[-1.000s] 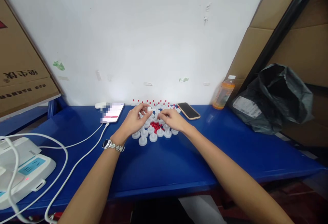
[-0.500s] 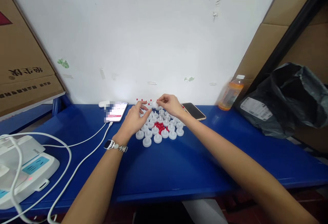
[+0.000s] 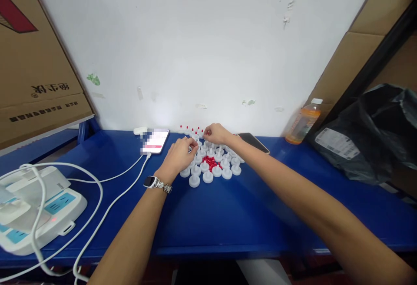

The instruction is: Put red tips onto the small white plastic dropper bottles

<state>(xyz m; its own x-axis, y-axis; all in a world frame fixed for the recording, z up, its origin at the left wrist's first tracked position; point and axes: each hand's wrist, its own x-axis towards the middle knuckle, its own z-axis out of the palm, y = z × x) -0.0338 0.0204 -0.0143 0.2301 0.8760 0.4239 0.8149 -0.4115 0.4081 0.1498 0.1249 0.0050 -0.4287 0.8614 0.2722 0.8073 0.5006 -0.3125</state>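
Observation:
Many white nozzle caps [image 3: 207, 177] stand upright in a cluster on the blue table, around a small pile of red tip caps [image 3: 211, 163]. At the back of the cluster, several white nozzle caps [image 3: 181, 130] carry red tips. My left hand [image 3: 183, 152] is over the left side of the cluster, thumb and fingers bent together; anything between them is hidden. My right hand [image 3: 216, 134] reaches to the back row with its fingertips pinched beside a red-tipped cap [image 3: 202, 133]. What it pinches is too small to make out.
A lit phone [image 3: 156, 141] on a cable lies left, a dark phone [image 3: 252, 141] right. An orange drink bottle [image 3: 303, 122] and a black plastic bag [image 3: 361, 133] stand at the right. A white power strip [image 3: 65, 209] with looped cables fills the left. The wall [image 3: 208, 50] rises behind.
The view has shifted, so the scene sits further right. My left fingers, spread before, have come together and moved down slightly. My right hand stays pinched at the back row.

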